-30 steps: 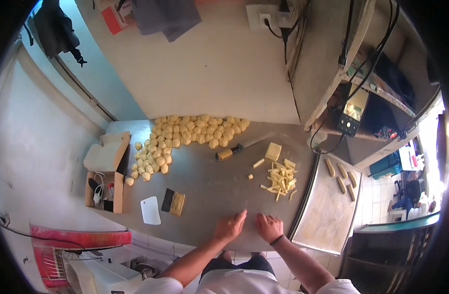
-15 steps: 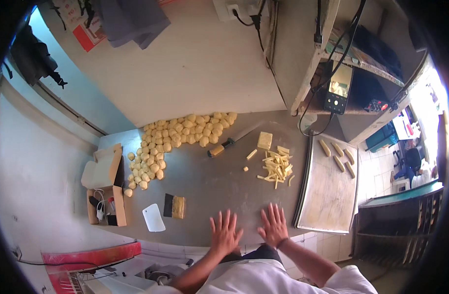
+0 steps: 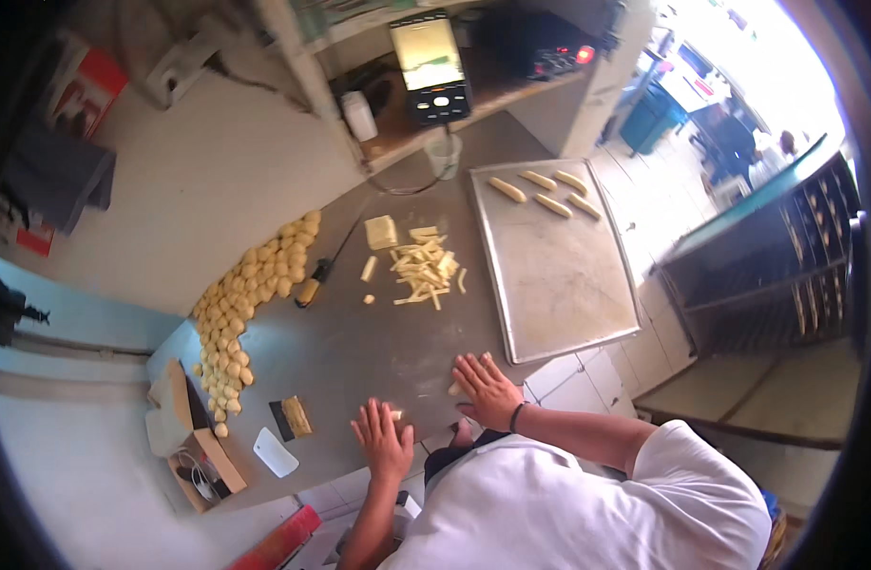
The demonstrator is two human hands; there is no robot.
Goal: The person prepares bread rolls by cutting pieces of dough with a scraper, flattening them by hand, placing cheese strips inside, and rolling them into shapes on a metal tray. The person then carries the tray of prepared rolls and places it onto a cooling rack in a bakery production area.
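My left hand [image 3: 384, 445] lies palm down near the table's front edge, fingers spread. A small pale piece [image 3: 395, 415], which looks like dough, shows beside its fingers. My right hand [image 3: 489, 392] rests flat farther right, fingers stretched out. Another pale bit [image 3: 454, 389] peeks out at its left edge; what lies under the palms is hidden. Beyond my hands is a pile of pale yellow sticks [image 3: 424, 269], looking like cut cheese, with a block [image 3: 381, 233] of the same colour behind it. Many dough balls [image 3: 238, 302] are massed at the left. A metal tray [image 3: 564, 285] holds several dough rolls [image 3: 553, 206].
A knife [image 3: 309, 290] lies beside the dough balls. A white plastic scraper [image 3: 276, 453] and a dark-bladed scraper [image 3: 294, 418] lie at the front left, near an open cardboard box [image 3: 217, 467]. A phone [image 3: 430, 66] stands at the back shelf. A rack [image 3: 768, 285] stands at the right.
The view has turned to the right, so the table appears rotated. My hands stay flat near the front edge, farther apart in depth; pale bits now show beside them.
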